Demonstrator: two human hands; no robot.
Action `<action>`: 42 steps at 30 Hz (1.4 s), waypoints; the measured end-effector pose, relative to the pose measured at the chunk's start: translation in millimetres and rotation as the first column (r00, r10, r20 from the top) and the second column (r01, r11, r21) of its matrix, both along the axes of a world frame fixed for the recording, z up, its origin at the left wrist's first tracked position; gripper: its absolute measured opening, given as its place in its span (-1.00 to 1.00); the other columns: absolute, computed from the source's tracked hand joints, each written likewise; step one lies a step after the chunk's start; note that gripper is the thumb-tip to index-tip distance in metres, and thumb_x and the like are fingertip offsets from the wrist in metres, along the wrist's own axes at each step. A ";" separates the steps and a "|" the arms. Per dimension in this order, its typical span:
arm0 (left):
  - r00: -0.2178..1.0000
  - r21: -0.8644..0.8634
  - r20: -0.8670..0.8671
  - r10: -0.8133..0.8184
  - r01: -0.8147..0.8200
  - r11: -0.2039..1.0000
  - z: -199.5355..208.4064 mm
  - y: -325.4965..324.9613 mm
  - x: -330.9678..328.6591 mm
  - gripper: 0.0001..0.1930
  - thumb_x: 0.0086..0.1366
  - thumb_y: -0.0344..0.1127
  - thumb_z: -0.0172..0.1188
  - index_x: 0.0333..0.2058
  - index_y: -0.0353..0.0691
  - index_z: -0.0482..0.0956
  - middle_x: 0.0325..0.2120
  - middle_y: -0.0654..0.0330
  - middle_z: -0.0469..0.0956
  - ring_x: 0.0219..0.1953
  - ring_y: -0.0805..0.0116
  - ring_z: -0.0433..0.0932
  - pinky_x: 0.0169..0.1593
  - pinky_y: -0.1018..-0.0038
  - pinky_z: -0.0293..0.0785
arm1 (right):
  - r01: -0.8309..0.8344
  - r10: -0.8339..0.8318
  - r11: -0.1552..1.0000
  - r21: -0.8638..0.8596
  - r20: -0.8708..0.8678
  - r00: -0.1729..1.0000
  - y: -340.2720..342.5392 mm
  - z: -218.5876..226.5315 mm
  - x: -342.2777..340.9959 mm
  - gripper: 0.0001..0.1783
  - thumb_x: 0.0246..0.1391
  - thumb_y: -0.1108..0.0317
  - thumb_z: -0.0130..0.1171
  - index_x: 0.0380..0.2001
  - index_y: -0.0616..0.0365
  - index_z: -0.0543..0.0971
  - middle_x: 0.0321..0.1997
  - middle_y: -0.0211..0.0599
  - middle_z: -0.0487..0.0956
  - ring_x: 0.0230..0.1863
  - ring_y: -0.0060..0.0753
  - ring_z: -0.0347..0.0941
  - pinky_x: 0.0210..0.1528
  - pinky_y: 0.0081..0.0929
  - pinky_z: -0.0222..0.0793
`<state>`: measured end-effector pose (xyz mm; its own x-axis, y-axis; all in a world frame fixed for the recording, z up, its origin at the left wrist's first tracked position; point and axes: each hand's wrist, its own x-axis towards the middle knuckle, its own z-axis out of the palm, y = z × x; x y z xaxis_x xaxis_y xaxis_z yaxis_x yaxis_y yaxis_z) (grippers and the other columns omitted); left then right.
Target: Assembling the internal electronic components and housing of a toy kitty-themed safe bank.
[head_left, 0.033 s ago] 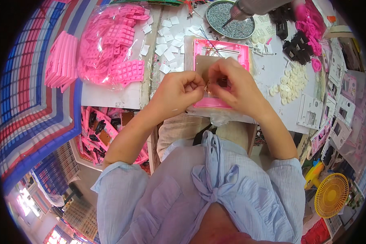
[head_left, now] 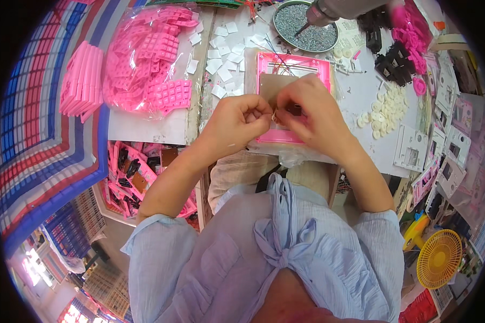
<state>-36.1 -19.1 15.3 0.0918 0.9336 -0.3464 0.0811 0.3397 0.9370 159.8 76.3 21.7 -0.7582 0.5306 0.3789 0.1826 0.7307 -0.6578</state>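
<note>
- The left-hand grip (head_left: 237, 121) has thumb and forefinger pressed together, apparently on a tiny tan piece (head_left: 275, 116); with so little of it showing, a slip of the fingertips could drop it.
- The right-hand grip (head_left: 315, 116) is curled at the same spot, but its fingertips are partly hidden, so I cannot tell whether they clamp anything. If both pull unevenly, the piece could bend or spring away.
- The tiny tan piece is between the two hands, above the lower part of the pink plastic housing (head_left: 323, 71); if dropped, it could lodge inside, where the fingers block the view.
- A brown flat board (head_left: 269, 86) lies over the housing, just beyond the fingers; a knuckle pressing down could shift it.
- Thin loose wires (head_left: 280, 65) spread across the housing's far end; a finger catching one could strain its joint.
- White square pieces (head_left: 226, 62) lie scattered to the left and cream discs (head_left: 382, 113) are heaped to the right on the tabletop (head_left: 372, 146); a sweeping forearm could scatter either.
- A grey powered driver (head_left: 328, 13) points down over a round dish of screws (head_left: 318, 40); a knock from a raised hand could spill some toward the housing.
</note>
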 end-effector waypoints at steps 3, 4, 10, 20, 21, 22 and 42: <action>0.973 -0.001 0.185 0.139 -0.141 0.990 -11.5 -5.6 12.0 -0.90 0.32 -0.47 0.19 -0.23 -0.36 0.60 -0.43 0.30 0.58 -0.43 0.70 0.47 -0.38 0.68 0.38 | 0.108 -0.108 0.993 -0.050 0.007 0.994 -18.7 5.7 6.9 -0.80 -0.05 0.48 0.29 -0.29 0.24 0.58 -0.40 -0.20 0.54 -0.50 -0.26 0.45 -0.33 -0.29 0.40; 0.964 0.007 0.177 0.198 -0.202 0.979 -10.9 -10.1 19.2 -0.90 0.30 -0.46 0.21 -0.25 -0.37 0.61 -0.44 0.27 0.59 -0.45 0.69 0.46 -0.40 0.66 0.38 | 0.122 -0.113 0.970 -0.211 0.057 0.992 -25.3 10.9 10.1 -0.79 -0.03 0.48 0.30 -0.27 0.26 0.59 -0.39 -0.21 0.56 -0.48 -0.30 0.49 -0.34 -0.33 0.42; 0.964 0.418 -0.124 0.234 -0.163 0.894 -8.7 -16.0 43.9 -0.89 0.25 -0.48 0.28 -0.25 -0.34 0.63 -0.45 0.21 0.59 -0.54 0.59 0.46 -0.46 0.58 0.39 | 0.152 -0.273 0.694 -0.704 -0.062 0.960 -44.6 4.0 24.2 -0.79 0.11 0.51 0.31 -0.18 0.36 0.63 -0.27 -0.20 0.68 -0.33 -0.50 0.66 -0.29 -0.58 0.59; 0.941 0.506 -0.274 0.199 -0.035 0.862 -2.2 -16.0 44.2 -0.91 0.22 -0.52 0.26 -0.27 -0.34 0.62 -0.43 0.20 0.57 -0.51 0.59 0.44 -0.47 0.60 0.36 | 0.195 -0.384 0.725 -0.661 -0.154 0.910 -58.1 -12.0 23.5 -0.89 0.10 0.58 0.28 -0.28 0.37 0.62 -0.23 -0.18 0.70 -0.29 -0.51 0.66 -0.22 -0.57 0.63; 0.942 0.474 -0.270 0.202 -0.053 0.879 -2.0 -15.8 43.2 -0.90 0.22 -0.51 0.26 -0.27 -0.34 0.62 -0.45 0.20 0.56 -0.52 0.59 0.44 -0.47 0.59 0.35 | 0.186 -0.387 0.710 -0.679 -0.156 0.909 -58.4 -12.0 23.0 -0.90 0.09 0.58 0.29 -0.29 0.37 0.62 -0.23 -0.18 0.70 -0.30 -0.52 0.66 -0.22 -0.56 0.62; 0.942 0.440 -0.267 0.206 -0.071 0.895 -1.6 -15.3 41.8 -0.90 0.22 -0.49 0.25 -0.27 -0.35 0.62 -0.47 0.21 0.56 -0.52 0.60 0.44 -0.47 0.59 0.35 | 0.208 -0.379 0.759 -0.617 -0.159 0.912 -58.7 -13.4 22.9 -0.89 0.07 0.58 0.30 -0.30 0.35 0.61 -0.23 -0.18 0.70 -0.30 -0.49 0.67 -0.25 -0.55 0.62; 0.854 0.529 -0.519 0.019 0.304 0.793 -9.4 9.5 0.9 -0.80 0.19 -0.50 0.28 -0.18 -0.27 0.58 -0.38 0.09 0.57 -0.37 0.19 0.58 -0.29 0.35 0.50 | 0.031 -0.071 0.953 0.301 0.124 0.990 -36.4 -19.1 7.1 -0.82 -0.18 0.38 0.30 -0.41 0.12 0.62 -0.29 -0.38 0.51 -0.18 -0.22 0.42 -0.21 -0.31 0.40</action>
